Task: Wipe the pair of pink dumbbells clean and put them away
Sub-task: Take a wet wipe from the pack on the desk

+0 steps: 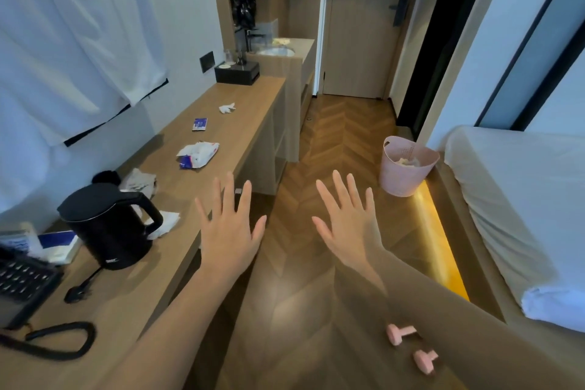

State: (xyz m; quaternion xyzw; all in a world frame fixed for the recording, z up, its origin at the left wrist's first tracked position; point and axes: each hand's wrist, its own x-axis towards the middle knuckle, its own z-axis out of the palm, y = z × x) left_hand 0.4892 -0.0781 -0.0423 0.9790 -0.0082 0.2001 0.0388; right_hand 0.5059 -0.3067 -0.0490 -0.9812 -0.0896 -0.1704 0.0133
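So both hands are spread wide and holding nothing, left hand (229, 228) and right hand (348, 228); the pink dumbbells (411, 347) lie on the floor under the right forearm; easy to step on or kick them while fetching the wipes pack (198, 155) off the desk (253, 98).

A black electric kettle (107, 225) stands at the lower left on the wooden worktop (247, 98), near a desk phone (22, 282). A pink plastic basket (406, 166) sits on the floor beside the white bed (522, 199).
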